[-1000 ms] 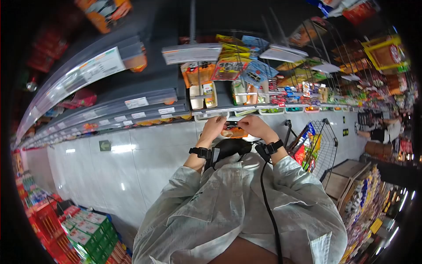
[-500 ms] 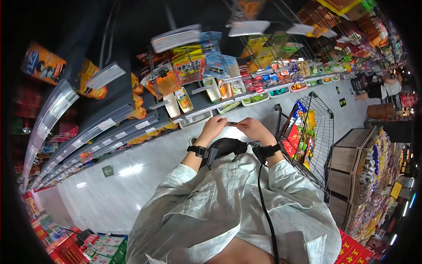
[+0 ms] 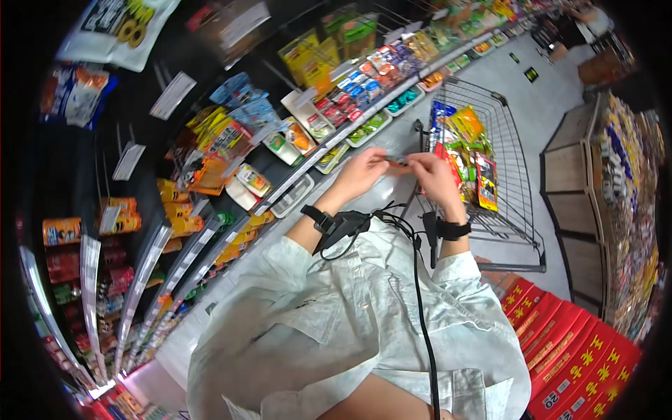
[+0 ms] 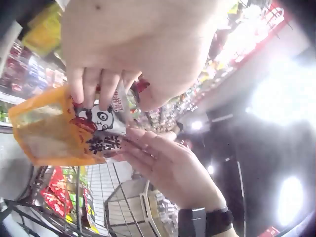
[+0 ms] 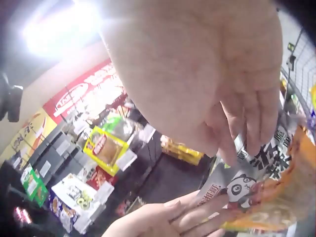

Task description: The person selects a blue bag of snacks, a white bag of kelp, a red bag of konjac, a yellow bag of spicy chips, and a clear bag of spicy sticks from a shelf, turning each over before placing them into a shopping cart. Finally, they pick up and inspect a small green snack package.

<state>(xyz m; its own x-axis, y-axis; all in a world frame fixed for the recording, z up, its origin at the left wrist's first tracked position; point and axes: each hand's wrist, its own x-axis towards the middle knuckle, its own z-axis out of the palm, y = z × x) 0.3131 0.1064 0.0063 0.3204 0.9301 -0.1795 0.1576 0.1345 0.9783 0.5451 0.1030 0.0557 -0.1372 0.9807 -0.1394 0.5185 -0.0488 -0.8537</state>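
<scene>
An orange and silver snack pouch [image 4: 52, 129] with a panda printed on it is stretched between both hands. My left hand [image 3: 364, 170] grips one side of its silver end, thumb on one face and fingers on the other. On the opposite side my right hand [image 3: 437, 176] holds the same end between thumb and fingers. From the head the pouch [image 3: 397, 165] shows only as a thin edge between the fingertips. In the right wrist view its orange part [image 5: 286, 190] hangs away from the fingers.
A wire shopping cart [image 3: 514, 168] with several bright snack bags [image 3: 467, 150] stands just right of the hands. Stocked shelves [image 3: 308, 161] run along the left and front. Red boxes [image 3: 574, 357] are at lower right, beside a wooden display stand [image 3: 574, 196].
The head view has turned, so the shelves have swung to the left and the cart sits closer to the hands. Both hands keep the pouch, now seen edge-on instead of by its orange face.
</scene>
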